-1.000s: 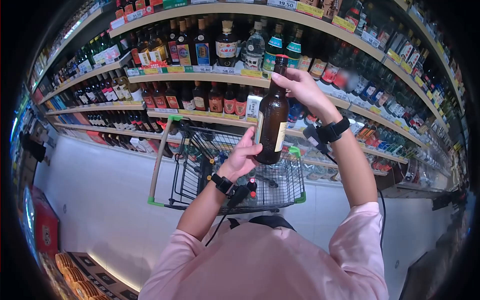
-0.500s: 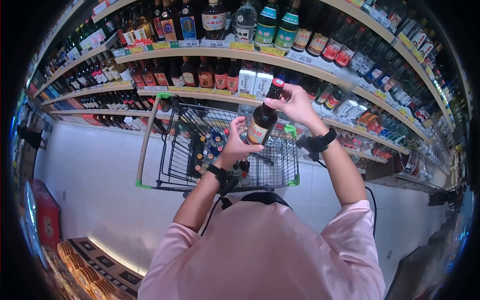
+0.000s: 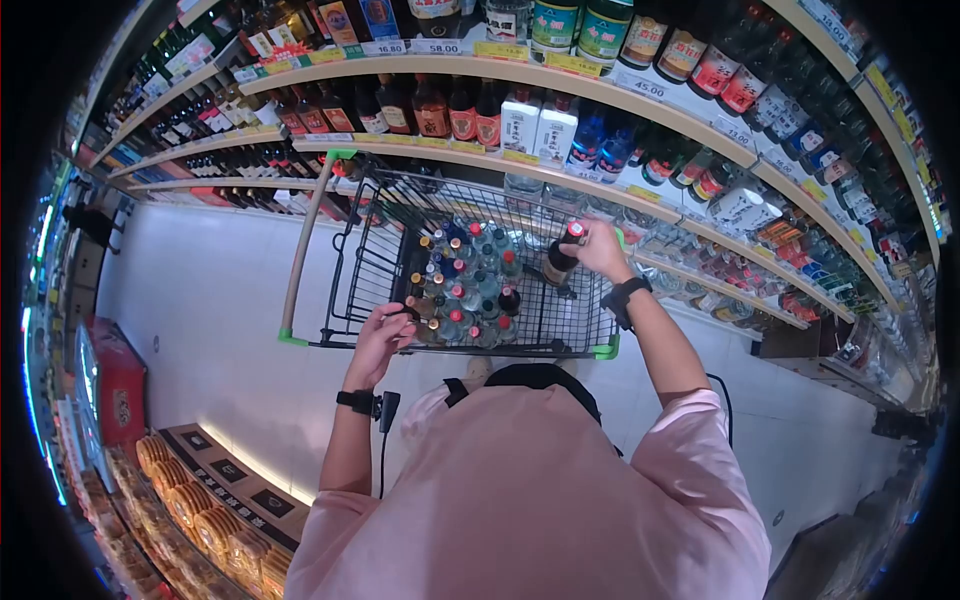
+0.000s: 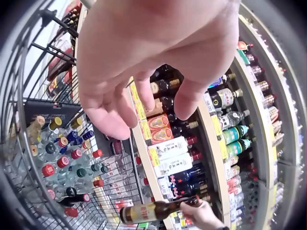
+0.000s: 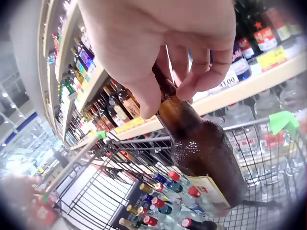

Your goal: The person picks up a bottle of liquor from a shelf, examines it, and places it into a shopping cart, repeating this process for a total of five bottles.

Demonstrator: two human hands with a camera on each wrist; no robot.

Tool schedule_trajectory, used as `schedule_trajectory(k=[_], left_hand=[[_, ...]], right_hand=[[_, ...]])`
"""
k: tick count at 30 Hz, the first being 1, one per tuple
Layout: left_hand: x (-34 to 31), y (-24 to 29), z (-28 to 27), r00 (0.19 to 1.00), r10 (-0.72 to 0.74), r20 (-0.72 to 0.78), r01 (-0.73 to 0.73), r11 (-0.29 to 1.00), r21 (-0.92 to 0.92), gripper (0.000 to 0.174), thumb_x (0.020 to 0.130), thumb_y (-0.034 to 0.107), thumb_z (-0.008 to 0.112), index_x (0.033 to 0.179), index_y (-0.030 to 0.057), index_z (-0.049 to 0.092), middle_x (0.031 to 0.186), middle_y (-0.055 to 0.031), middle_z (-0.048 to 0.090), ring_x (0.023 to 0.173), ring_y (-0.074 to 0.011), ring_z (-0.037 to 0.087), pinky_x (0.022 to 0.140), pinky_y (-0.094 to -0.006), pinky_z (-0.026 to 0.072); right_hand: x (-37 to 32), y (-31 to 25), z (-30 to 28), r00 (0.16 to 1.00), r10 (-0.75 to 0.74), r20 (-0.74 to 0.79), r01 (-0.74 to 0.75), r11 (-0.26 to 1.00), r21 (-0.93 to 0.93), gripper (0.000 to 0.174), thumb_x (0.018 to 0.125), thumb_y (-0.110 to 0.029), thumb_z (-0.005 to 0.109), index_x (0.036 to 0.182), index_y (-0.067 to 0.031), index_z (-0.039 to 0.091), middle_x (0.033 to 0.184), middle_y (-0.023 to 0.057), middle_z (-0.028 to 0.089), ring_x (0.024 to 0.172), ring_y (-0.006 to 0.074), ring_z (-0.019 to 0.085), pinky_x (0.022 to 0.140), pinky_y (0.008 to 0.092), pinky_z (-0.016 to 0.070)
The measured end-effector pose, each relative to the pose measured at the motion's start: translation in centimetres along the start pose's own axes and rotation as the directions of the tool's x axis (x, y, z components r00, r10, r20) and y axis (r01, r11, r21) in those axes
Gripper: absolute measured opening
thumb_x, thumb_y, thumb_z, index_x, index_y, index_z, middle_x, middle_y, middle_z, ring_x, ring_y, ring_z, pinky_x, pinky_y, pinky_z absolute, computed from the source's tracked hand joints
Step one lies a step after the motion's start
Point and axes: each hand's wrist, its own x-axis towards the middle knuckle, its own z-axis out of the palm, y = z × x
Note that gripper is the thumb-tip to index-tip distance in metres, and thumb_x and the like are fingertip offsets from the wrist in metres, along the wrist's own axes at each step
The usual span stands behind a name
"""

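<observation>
1. Shelves (image 3: 400, 64) stocked with bottles and edged with price tags (image 3: 443, 47) line the far side.
2. Before them I see the shopping cart (image 3: 607, 349); capped bottles (image 3: 480, 285) stand grouped in its left and middle part.
3. Right hand (image 3: 601, 250): thumb and fingers pinch the brown bottle (image 3: 557, 266) by its neck, neck up, at the cart's right part. I cannot tell whether its base touches the cart.
4. Left hand (image 3: 376, 345): thumb and fingers apart, at the cart's near left edge.

The brown bottle (image 5: 205, 153) is partly covered by the right hand (image 5: 158, 43) — which, like the left hand (image 4: 153, 43), is cropped by its wrist view's top edge.
</observation>
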Motion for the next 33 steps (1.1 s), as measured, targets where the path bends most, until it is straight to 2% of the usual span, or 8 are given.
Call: schedule_trajectory(k=[3,6,10,13,16,22,31,33], left_hand=[[-2.0,-0.1,0.1,0.998,0.063,0.028,-0.059,0.987,-0.148,0.022,0.098,0.011,0.058,0.119,0.0055,0.053,0.105,-0.0098,0.066,0.091,-0.0173,0.068,0.083,-0.0291,0.0562],[-3.7,0.4,1.2,0.994,0.098,-0.039,-0.105,0.969,-0.226,0.019,0.099,0.013,0.057,0.116,0.0048,0.056,0.104,-0.0107,0.067,0.09,-0.0183,0.069,0.08,-0.0291,0.0582],[-4.8,0.3,1.6,0.988,0.142,-0.065,-0.154,0.946,-0.285,0.019,0.099,0.014,0.058,0.116,0.0051,0.057,0.106,-0.0116,0.066,0.089,-0.0194,0.069,0.076,-0.0298,0.0576],[-6.1,0.2,1.9,0.986,0.149,-0.071,-0.163,0.945,-0.283,0.019,0.099,0.015,0.059,0.115,0.0055,0.057,0.106,-0.012,0.065,0.087,-0.0201,0.068,0.074,-0.0297,0.0563],[-7.1,-0.1,2.6,0.982,0.137,-0.131,-0.169,0.944,-0.284,0.018,0.098,0.015,0.059,0.114,0.006,0.057,0.106,-0.0119,0.065,0.088,-0.0202,0.068,0.074,-0.0299,0.0553],[-8.8,0.2,4.5,0.97,0.066,-0.235,-0.125,0.962,-0.245,0.017,0.098,0.015,0.058,0.113,0.0059,0.057,0.107,-0.012,0.063,0.09,-0.0206,0.065,0.078,-0.0307,0.0518],[-9.0,0.5,5.6,0.966,0.109,-0.233,-0.173,0.947,-0.27,0.023,0.098,0.019,0.058,0.118,0.008,0.055,0.109,-0.0128,0.062,0.095,-0.023,0.062,0.085,-0.0345,0.0494],[-9.1,0.2,5.3,0.964,0.133,-0.232,-0.194,0.944,-0.268,0.029,0.096,0.024,0.06,0.12,0.0085,0.053,0.11,-0.0129,0.061,0.097,-0.0243,0.061,0.088,-0.0364,0.0488]], right_hand=[[0.2,3.7,3.4,0.996,-0.057,0.068,0.057,0.998,-0.007,0.031,0.067,-0.022,0.085,0.087,-0.0053,0.07,0.086,0.0173,0.07,0.085,0.0356,0.068,0.076,0.0434,0.0532],[0.8,7.3,6.6,0.97,0.145,0.193,-0.137,0.989,-0.056,0.034,0.063,-0.02,0.085,0.091,-0.0075,0.071,0.093,0.0164,0.071,0.092,0.0368,0.067,0.082,0.0454,0.0533],[0.8,10.6,10.7,0.983,0.102,0.152,-0.093,0.993,-0.068,0.034,0.06,-0.015,0.084,0.091,-0.0088,0.07,0.092,0.0148,0.07,0.091,0.0351,0.066,0.082,0.0443,0.0533],[1.6,12.5,12.9,0.975,0.128,0.179,-0.113,0.989,-0.092,0.039,0.061,-0.014,0.085,0.097,-0.0123,0.07,0.099,0.0123,0.069,0.099,0.0336,0.065,0.087,0.0436,0.0524],[2.4,14.1,15.4,0.991,0.119,0.062,-0.111,0.987,-0.118,0.039,0.062,-0.013,0.084,0.099,-0.0134,0.071,0.102,0.0115,0.069,0.102,0.0336,0.064,0.09,0.0438,0.0516],[6.1,15.4,18.6,0.881,0.394,0.262,-0.375,0.919,-0.123,0.039,0.067,-0.012,0.083,0.104,-0.0149,0.071,0.107,0.0103,0.069,0.104,0.033,0.065,0.09,0.0432,0.0528],[9.7,18.8,24.7,0.883,0.418,0.215,-0.39,0.907,-0.159,0.033,0.072,-0.011,0.078,0.103,-0.02,0.071,0.109,0.0073,0.07,0.104,0.0301,0.066,0.09,0.0445,0.0532],[9.9,19.3,25.9,0.915,0.352,0.196,-0.331,0.934,-0.133,0.029,0.074,-0.011,0.076,0.102,-0.02,0.071,0.109,0.0074,0.07,0.104,0.0299,0.066,0.09,0.0452,0.0532]])
